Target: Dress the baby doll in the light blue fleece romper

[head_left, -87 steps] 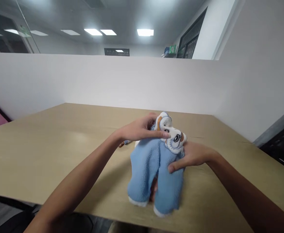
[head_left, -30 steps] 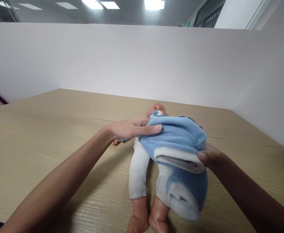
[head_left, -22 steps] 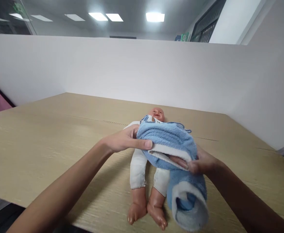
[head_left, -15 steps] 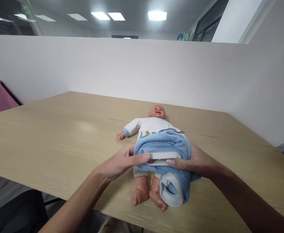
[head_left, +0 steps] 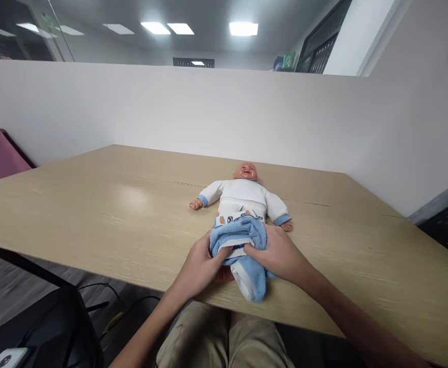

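since half a second ago the bunched blue fleece garment has been drawn further down the baby doll, off its tummy and onto its legs, so the white top and both little arms now show. the left hand is curled around the left side of the bundle, fingers closed into the fleece. the right hand clamps the right side, thumb across the white lining. the doll lies on its back on the wooden table, head away, feet hidden; one white-cuffed leg of the garment sticks out toward the table's near edge
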The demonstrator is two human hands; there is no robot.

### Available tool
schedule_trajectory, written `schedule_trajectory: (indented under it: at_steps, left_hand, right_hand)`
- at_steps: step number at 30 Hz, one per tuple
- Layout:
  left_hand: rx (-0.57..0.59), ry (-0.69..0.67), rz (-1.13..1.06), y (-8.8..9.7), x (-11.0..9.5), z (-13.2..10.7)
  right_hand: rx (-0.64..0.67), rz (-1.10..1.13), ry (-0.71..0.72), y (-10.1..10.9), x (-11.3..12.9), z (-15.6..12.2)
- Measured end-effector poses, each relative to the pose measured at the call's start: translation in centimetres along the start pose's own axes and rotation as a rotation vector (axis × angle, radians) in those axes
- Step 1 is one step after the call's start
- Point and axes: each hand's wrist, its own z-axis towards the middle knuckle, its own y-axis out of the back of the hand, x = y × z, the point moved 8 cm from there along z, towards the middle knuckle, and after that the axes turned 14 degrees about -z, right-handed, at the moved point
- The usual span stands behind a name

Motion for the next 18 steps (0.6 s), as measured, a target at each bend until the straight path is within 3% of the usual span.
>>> schedule_trajectory:
  at_steps: [4,7,18]
  left_hand:
    - [-0.062,-0.181,0.197,1.0,0.6,0.2]
    - [-0.058,-0.249,0.282,1.3,0.6,0.5]
    - [0.081,-0.036,0.320,0.8,0.7,0.3]
  right_hand:
    - [-0.114,-0.122,0.066,-0.3,0.2,-0.2]
    - [-0.104,-0.205,0.101,-0.8,0.5,-0.1]
    - [0.146,-0.294,0.162,-0.5,1.4,-0.8]
